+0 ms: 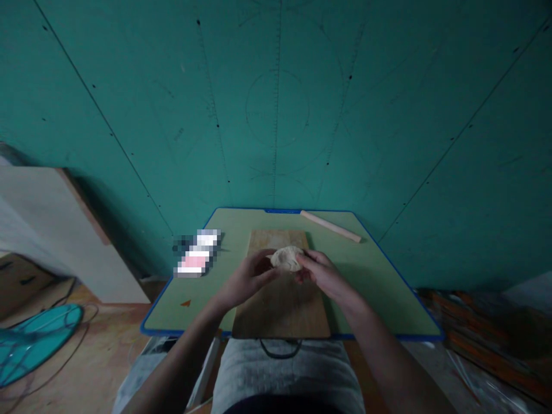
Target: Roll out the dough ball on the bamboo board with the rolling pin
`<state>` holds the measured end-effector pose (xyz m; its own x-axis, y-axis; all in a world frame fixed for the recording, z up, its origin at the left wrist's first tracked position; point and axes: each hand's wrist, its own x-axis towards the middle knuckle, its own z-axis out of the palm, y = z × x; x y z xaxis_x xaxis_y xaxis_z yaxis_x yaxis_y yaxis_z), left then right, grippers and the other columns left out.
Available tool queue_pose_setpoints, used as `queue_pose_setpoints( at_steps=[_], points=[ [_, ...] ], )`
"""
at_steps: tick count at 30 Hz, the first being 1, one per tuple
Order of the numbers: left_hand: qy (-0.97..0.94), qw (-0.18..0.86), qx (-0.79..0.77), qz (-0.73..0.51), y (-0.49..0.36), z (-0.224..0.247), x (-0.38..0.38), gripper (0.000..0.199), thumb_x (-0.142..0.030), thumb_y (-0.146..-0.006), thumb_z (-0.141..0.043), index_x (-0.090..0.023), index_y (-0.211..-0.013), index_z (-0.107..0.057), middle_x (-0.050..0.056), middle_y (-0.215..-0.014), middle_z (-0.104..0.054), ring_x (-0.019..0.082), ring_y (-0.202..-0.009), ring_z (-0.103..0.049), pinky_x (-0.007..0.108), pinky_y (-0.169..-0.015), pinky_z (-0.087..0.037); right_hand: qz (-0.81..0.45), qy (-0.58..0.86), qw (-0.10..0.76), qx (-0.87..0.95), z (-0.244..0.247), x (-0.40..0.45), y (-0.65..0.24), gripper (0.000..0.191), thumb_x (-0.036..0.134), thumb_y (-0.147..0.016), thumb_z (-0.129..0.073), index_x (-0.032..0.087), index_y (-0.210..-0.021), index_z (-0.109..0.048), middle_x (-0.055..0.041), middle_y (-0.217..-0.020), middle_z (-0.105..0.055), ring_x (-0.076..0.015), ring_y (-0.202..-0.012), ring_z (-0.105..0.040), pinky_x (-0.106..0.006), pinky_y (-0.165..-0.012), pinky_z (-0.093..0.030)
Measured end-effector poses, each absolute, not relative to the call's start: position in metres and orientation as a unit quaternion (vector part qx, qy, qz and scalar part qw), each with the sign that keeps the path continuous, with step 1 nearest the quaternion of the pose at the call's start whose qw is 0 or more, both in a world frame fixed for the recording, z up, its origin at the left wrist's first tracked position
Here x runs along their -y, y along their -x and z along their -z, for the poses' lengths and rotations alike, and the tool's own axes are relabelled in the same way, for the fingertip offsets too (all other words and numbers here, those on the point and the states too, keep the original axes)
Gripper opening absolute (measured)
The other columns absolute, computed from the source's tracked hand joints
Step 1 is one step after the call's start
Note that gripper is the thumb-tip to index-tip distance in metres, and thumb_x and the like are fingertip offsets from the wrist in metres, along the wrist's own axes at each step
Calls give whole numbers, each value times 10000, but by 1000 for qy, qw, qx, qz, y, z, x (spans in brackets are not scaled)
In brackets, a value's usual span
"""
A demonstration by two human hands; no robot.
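A pale, roughly round piece of dough (285, 259) is held up between my two hands, above a wooden cutting board (280, 313). My right hand (318, 268) grips its right side, the thumb pressed on top and the other fingers underneath. From the left, my left hand (254, 275) curls around the opposite edge, with its thumb low along the near side. Some of the left fingertips are hidden behind the dough. Its surface looks uneven, with a fold or dent near my right thumb.
The board lies on a small green table (371, 287) with a blue rim. A wooden rolling pin (331, 226) rests at the back right, and a pixelated object (197, 253) at the left. A small orange triangle (186, 303) lies nearby. Behind stands a green wall (276, 115).
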<state>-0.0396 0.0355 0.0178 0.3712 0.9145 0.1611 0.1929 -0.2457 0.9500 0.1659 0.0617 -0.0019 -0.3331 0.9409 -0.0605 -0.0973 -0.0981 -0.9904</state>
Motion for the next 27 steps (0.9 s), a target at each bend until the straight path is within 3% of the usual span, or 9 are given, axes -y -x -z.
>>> queue_pose_setpoints(
  at_steps=[5, 9, 11, 13, 16, 19, 23, 25, 27],
  points=[
    [-734, 326, -495, -332, 34, -11, -38, 213, -229, -831, -572, -168, -1012, -668, 46, -840, -739, 193, -770, -666, 274, -688, -469, -462, 465, 359, 665, 11, -69, -165, 439, 619, -845, -544, 188, -779, -592, 29, -588, -568, -112, -481, -509, -221, -463, -359],
    [-776, 204, -544, -246, 32, -3, -44, 157, -182, -866, -544, -182, -912, -693, 76, -882, -747, 213, -794, -672, 287, -711, -458, -305, 517, 290, 745, 7, -70, -155, 294, 413, -928, -510, 198, -772, -635, -38, -730, -671, -173, -690, -613, -249, -598, -386],
    [-790, 159, -550, -221, 34, 1, -48, 176, -183, -883, -539, -185, -922, -711, 108, -948, -744, 236, -860, -676, 314, -774, -465, -260, 555, 257, 747, 2, -69, -155, 260, 404, -920, -536, 206, -822, -672, -71, -780, -701, -207, -742, -640, -276, -644, -404],
    [-794, 143, -551, -214, 38, 3, -51, 189, -211, -901, -539, -187, -937, -724, 125, -970, -736, 251, -904, -672, 335, -824, -468, -230, 584, 282, 726, -5, -64, -163, 268, 437, -904, -558, 207, -933, -692, -87, -795, -704, -226, -753, -646, -300, -673, -424],
    [-798, 133, -550, -208, 45, 3, -50, 216, -267, -909, -562, -186, -1038, -715, 133, -1020, -724, 262, -962, -666, 350, -869, -482, -304, 560, 362, 681, -11, -39, -194, 368, 513, -917, -488, 210, -1006, -675, -49, -709, -659, -195, -627, -609, -297, -603, -444],
    [-786, 135, -553, -239, 55, 0, -40, 310, -331, -900, -582, -182, -1157, -671, 136, -1123, -708, 271, -1029, -657, 374, -916, -489, -524, 484, 324, 622, -3, 13, -240, 429, 624, -871, -515, 230, -961, -659, -13, -677, -633, -158, -514, -572, -276, -500, -441],
    [-732, 185, -558, -345, 69, -1, -21, 358, -434, -934, -477, -191, -1099, -681, 115, -1097, -728, 250, -1003, -671, 375, -910, -501, -664, 431, 184, 582, 38, 84, -285, 328, 555, -832, -622, 237, -833, -705, -87, -929, -699, -211, -781, -685, -345, -713, -532],
    [-690, 219, -570, -388, 75, 3, -11, 417, -476, -946, -406, -188, -1058, -686, 114, -1071, -736, 251, -1012, -671, 383, -919, -495, -651, 472, 118, 582, 67, 97, -289, 298, 511, -814, -647, 260, -950, -732, -92, -978, -713, -252, -909, -687, -401, -833, -527],
    [-641, 248, -584, -431, 79, 10, -3, 476, -493, -950, -342, -176, -1105, -661, 114, -1066, -738, 260, -1045, -659, 410, -959, -473, -575, 552, 125, 591, 92, 90, -279, 329, 492, -817, -628, 298, -1067, -714, -85, -1064, -707, -295, -1032, -658, -479, -935, -495]
  ],
)
